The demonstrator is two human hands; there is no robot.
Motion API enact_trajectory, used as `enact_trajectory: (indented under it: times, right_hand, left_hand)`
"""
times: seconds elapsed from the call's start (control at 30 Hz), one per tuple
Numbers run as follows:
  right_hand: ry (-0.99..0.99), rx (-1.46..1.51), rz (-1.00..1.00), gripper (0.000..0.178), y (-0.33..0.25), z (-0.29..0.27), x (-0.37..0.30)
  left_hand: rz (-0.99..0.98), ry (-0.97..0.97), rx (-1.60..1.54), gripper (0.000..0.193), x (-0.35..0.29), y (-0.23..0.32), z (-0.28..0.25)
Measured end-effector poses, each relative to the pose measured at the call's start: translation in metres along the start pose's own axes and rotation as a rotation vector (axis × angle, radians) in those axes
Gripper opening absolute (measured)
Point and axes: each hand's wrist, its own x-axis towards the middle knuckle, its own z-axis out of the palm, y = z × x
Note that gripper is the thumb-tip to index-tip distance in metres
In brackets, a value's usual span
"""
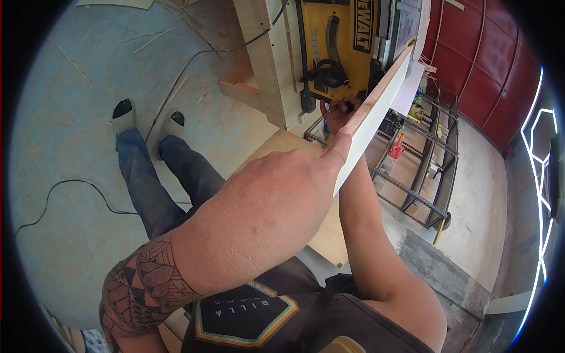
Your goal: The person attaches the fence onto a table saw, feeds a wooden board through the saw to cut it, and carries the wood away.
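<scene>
A long, narrow board [375, 128] with a white face and a bare wood edge slants up to the right onto the table saw [353, 65]. My left hand [300, 167] is closed on its near part, one finger lying along the edge; the other fingers are mostly hidden. Behind the board, my right hand [337, 113] is low at the front of the yellow saw, below its black handwheel [328, 72]. Its fingers are curled by a dark part I cannot make out, and the board covers some of them.
A pale wooden stand [268, 70] frames the saw's left side. Black cable [194, 56] and wood offcuts [153, 41] lie on the dusty floor near my feet. To the right stands a metal rack [421, 176] with tools, before a red panelled door [488, 59].
</scene>
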Motion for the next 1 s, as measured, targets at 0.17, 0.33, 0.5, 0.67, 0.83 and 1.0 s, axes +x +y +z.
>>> enact_trajectory:
  times: [0.17, 0.33, 0.5, 0.67, 0.83, 1.0]
  right_hand:
    - [-0.058, -0.024, -0.009, 0.019, 0.0, -0.001, -0.003]
    - [-0.122, -0.017, -0.017, 0.015, 0.001, -0.006, -0.006]
    - [-0.163, 0.016, -0.046, 0.013, 0.008, -0.019, -0.002]
    - [-0.479, 0.048, 0.013, 0.025, 0.002, -0.05, 0.043]
    - [-0.184, 0.174, -0.036, 0.038, 0.017, -0.12, 0.051]
    - [0.199, 0.314, -0.194, 0.039, 0.027, -0.112, 0.082]
  left_hand:
    - [0.002, -0.002, -0.005, 0.066, 0.001, 0.001, -0.001]
    - [-0.012, -0.011, -0.024, 0.066, 0.001, 0.001, -0.002]
    - [-0.041, -0.009, -0.018, 0.068, -0.001, 0.004, -0.003]
    - [-0.103, -0.038, 0.064, 0.073, -0.003, 0.005, -0.002]
    - [-0.421, -0.045, 0.117, 0.075, -0.03, 0.013, -0.01]
    - [-0.436, 0.212, 0.275, 0.062, -0.073, -0.01, 0.004]
